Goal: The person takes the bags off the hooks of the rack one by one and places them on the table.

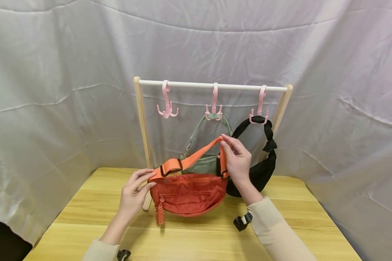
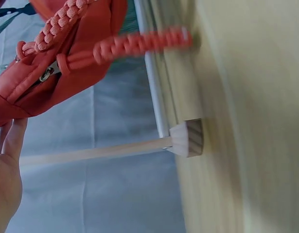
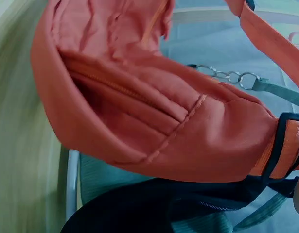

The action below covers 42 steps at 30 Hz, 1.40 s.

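A red belt bag [image 1: 189, 199] with an orange strap [image 1: 199, 155] is held up in front of the rack. My right hand [image 1: 239, 161] pinches the strap near its top, lifting it into a peak. At the bag's left end, my left hand [image 1: 133, 197] grips the corner where the strap joins, thumb in front. From that end dangles a braided zipper pull [image 2: 139, 44]. In the right wrist view the bag's pleated front pocket [image 3: 125, 107] and a black strap buckle [image 3: 275, 145] show up close.
Behind stands a wooden rack with a white rail [image 1: 189, 84] and three pink hooks. The left hook [image 1: 166, 105] bears nothing. A green bag [image 1: 200, 166] hangs from the middle hook [image 1: 214, 101], a black bag [image 1: 262, 177] from the right hook [image 1: 260, 103]. Grey curtains surround the wooden table [image 1: 196, 243].
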Available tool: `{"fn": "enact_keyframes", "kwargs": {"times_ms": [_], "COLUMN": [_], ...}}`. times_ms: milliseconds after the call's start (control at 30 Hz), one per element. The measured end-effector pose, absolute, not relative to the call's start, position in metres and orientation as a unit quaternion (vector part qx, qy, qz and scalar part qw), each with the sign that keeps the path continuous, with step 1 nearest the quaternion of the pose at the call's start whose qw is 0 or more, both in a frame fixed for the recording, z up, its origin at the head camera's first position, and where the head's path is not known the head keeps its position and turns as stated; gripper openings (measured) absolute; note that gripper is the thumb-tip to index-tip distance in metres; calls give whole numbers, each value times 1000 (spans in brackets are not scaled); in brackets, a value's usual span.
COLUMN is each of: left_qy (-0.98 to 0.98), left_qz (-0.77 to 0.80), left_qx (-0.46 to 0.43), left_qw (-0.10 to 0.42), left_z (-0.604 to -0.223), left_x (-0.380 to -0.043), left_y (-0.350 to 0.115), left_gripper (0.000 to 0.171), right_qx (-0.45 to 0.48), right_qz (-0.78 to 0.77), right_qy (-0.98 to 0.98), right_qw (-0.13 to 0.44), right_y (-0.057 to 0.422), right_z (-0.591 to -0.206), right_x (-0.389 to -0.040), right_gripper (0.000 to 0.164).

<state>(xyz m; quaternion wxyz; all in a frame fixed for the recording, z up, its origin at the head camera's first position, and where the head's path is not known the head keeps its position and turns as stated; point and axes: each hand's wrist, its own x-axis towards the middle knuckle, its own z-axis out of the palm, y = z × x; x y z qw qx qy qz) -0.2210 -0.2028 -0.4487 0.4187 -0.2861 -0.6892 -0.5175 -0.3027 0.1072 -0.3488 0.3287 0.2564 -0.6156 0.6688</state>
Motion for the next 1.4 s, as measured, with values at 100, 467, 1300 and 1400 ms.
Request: {"fn": "enact_keyframes", "kwargs": {"times_ms": [100, 467, 1300, 1400], "left_qy": [-681, -651, -548, -545], "left_qz": [-522, -546, -634, -637], "left_qx": [-283, -252, -198, -203], "left_qw": [428, 463, 508, 506], "left_z": [-445, -435, -425, -425], "left_x": [-219, -217, -229, -229], "left_y": [-202, -198, -178, -178], "left_gripper": [46, 39, 25, 24], "right_qx": [263, 294, 329, 339], "right_qz": [665, 649, 664, 667], "right_qy": [-621, -634, -647, -642], "right_qw": [322, 301, 183, 165], "right_y": [112, 124, 132, 128], "right_z": [-354, -384, -459, -467], "right_x": [-302, -297, -272, -274], "right_gripper": [27, 24, 38, 41]}}
